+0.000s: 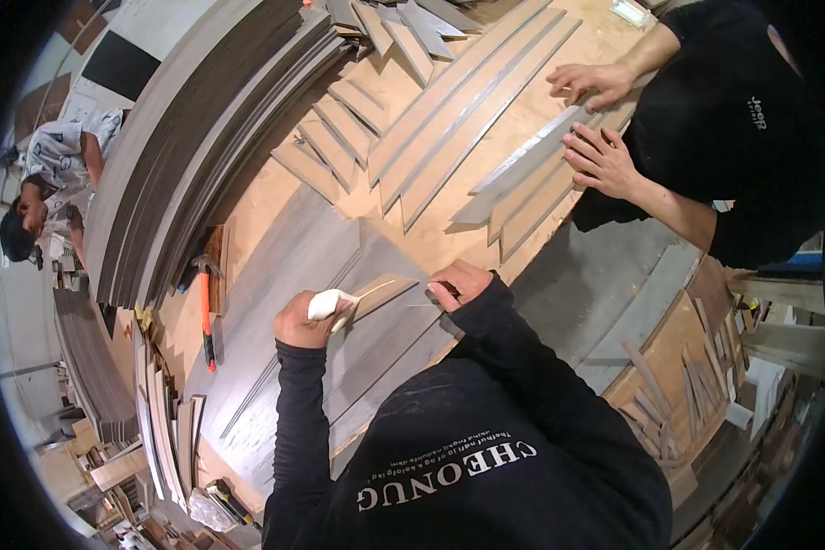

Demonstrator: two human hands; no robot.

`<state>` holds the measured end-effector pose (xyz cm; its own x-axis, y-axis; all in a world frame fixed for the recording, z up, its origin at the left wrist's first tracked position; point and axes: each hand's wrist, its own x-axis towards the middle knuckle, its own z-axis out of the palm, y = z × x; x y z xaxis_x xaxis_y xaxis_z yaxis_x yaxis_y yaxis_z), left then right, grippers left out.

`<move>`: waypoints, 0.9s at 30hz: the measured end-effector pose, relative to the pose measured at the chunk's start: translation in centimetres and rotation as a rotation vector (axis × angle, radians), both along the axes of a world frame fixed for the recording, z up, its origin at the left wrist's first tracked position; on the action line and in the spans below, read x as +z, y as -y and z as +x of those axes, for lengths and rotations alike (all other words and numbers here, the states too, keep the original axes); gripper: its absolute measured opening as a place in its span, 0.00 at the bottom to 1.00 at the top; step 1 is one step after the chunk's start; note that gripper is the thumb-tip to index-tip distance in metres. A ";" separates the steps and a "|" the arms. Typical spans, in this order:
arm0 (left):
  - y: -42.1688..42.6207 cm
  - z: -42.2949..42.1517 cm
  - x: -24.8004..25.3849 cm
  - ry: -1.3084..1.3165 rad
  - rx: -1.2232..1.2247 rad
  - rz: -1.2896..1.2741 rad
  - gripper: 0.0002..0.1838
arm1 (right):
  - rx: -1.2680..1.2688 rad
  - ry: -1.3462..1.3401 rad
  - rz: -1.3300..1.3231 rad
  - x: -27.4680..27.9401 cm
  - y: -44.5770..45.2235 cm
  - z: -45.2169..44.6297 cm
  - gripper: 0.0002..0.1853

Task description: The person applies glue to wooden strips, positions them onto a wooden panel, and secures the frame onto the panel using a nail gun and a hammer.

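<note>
My left hand (301,321) is closed around a small white squeeze bottle (328,304), whose thin pale tip points right over a short wooden strip (383,295). The strip lies on grey boards (284,266). Just right of the strip's end, my right hand (462,282) is closed in a pinch. A thin pale line shows beside its fingers, and something small and dark sits in the grip; I cannot make out what it is.
Long angled-end strips (481,105) and shorter strips (325,147) lie across the table. A co-worker's hands (605,160) rest on a grey board (527,174) at right. A curved stack of boards (192,119) and an orange-handled hammer (205,307) are at left. Another person (64,174) stands beyond.
</note>
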<state>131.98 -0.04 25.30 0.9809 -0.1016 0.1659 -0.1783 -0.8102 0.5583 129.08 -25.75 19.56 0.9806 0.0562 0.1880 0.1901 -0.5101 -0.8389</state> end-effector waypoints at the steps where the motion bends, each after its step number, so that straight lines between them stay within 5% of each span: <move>1: -0.2 -0.1 0.2 -0.004 0.005 0.001 0.16 | -0.013 0.032 0.002 -0.1 -0.1 0.0 0.04; 27: -5.1 -2.4 0.7 -0.018 0.070 0.190 0.19 | -0.027 0.007 0.008 0.2 -0.4 -0.1 0.05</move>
<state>129.56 5.07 26.00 0.9893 -0.0609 0.1323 -0.1091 -0.9114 0.3967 129.00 -25.36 19.79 0.9803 0.0282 0.1954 0.1824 -0.5080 -0.8418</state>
